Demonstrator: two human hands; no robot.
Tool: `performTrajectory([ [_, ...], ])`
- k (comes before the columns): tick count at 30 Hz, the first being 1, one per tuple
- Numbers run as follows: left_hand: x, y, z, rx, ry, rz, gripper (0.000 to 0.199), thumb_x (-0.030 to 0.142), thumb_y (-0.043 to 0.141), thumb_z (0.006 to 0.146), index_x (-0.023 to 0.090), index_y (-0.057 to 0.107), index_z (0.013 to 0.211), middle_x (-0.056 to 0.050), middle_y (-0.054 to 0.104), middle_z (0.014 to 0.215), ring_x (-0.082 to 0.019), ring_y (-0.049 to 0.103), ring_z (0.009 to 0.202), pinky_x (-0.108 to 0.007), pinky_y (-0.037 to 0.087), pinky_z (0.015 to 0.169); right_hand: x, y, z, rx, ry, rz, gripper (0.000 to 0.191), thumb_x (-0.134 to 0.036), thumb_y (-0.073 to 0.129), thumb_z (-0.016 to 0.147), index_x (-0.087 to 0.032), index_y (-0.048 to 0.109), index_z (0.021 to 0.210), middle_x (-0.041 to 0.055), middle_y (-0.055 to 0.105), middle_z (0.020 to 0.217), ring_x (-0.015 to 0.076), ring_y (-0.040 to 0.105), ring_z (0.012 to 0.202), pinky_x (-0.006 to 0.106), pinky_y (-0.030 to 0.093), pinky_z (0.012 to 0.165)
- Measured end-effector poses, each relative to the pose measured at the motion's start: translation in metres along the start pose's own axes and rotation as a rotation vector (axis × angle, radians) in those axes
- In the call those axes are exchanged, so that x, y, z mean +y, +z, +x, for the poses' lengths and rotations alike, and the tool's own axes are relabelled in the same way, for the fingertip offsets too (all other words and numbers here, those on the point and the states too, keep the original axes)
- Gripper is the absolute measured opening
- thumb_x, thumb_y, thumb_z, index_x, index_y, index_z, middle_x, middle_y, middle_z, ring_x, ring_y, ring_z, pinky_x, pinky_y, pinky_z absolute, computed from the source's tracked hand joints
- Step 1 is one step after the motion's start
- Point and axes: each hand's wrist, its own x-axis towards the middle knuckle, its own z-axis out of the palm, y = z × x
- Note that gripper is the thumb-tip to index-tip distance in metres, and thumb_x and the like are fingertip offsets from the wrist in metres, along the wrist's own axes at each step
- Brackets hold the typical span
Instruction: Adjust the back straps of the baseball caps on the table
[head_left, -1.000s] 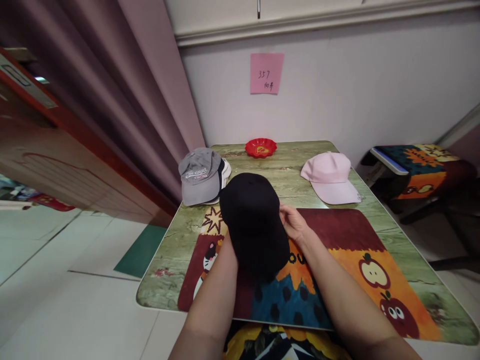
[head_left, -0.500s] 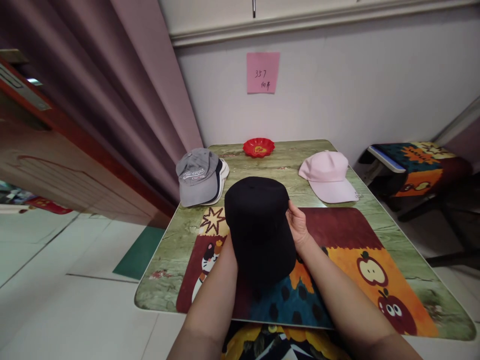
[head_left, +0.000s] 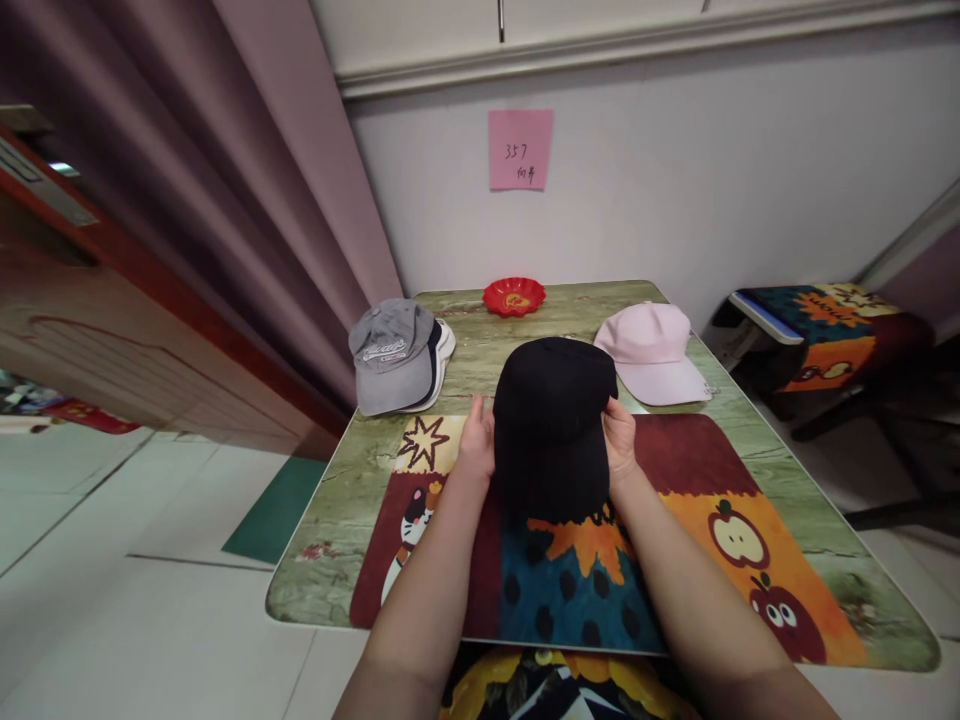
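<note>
A black baseball cap is held up over the patterned mat, its brim towards me and its crown away. At its right edge, my right hand is closed, with some fingers hidden behind the cap. Against the left side is my left hand, its fingertips partly showing and the rest tucked at the cap's edge. A pink cap lies just beyond my right hand. Left of my left hand sits a grey cap, stacked on dark and white caps.
The green wood-patterned table meets the wall, which bears a pink note. A red scalloped dish is at the table's far edge. A wooden door and curtain stand left; a cloth-covered stool is right.
The black cap has moved to the right and slightly away from me, its crown now overlapping the pink cap's edge. My left hand, hidden before, shows at its left side.
</note>
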Motion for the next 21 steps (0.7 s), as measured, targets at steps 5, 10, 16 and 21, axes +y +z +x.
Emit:
performTrajectory([
  [5, 0.007, -0.006, 0.000, 0.010, -0.060, -0.001, 0.040, 0.029, 0.052, 0.098, 0.011, 0.066, 0.130, -0.013, 0.079, 0.110, -0.028, 0.073, 0.111, -0.046, 0.049, 0.110, -0.006, -0.003, 0.006, 0.066, -0.001, -0.028, 0.030, -0.027, 0.052, 0.090, -0.023, 0.076, 0.108, 0.0031, 0.081, 0.105, 0.0239, 0.069, 0.122, 0.051, 0.042, 0.118],
  [10, 0.003, -0.020, 0.009, 0.133, -0.033, 0.029, 0.031, 0.024, 0.059, 0.091, 0.010, 0.072, 0.115, -0.013, 0.080, 0.103, -0.031, 0.076, 0.103, -0.049, 0.055, 0.103, -0.002, 0.006, 0.003, 0.055, 0.083, -0.018, 0.034, -0.041, 0.054, 0.094, -0.023, 0.074, 0.115, 0.0058, 0.079, 0.113, 0.0266, 0.067, 0.125, 0.054, 0.042, 0.117],
  [16, 0.007, -0.024, 0.016, 0.255, 0.266, -0.036, 0.025, 0.027, 0.062, 0.088, 0.014, 0.074, 0.106, -0.011, 0.080, 0.105, -0.029, 0.073, 0.112, -0.047, 0.054, 0.105, 0.016, 0.020, -0.003, -0.003, 0.202, -0.039, 0.038, -0.050, 0.061, 0.093, -0.021, 0.075, 0.114, 0.0077, 0.080, 0.112, 0.0277, 0.068, 0.122, 0.051, 0.046, 0.114],
  [21, 0.017, -0.025, 0.020, 0.324, 0.459, -0.058, 0.022, 0.027, 0.060, 0.089, 0.016, 0.074, 0.103, -0.007, 0.080, 0.102, -0.024, 0.072, 0.110, -0.039, 0.053, 0.104, 0.037, 0.025, -0.013, 0.120, 0.082, -0.084, 0.027, -0.025, 0.076, 0.083, -0.020, 0.076, 0.110, 0.0044, 0.081, 0.108, 0.0220, 0.075, 0.105, 0.037, 0.053, 0.107],
])
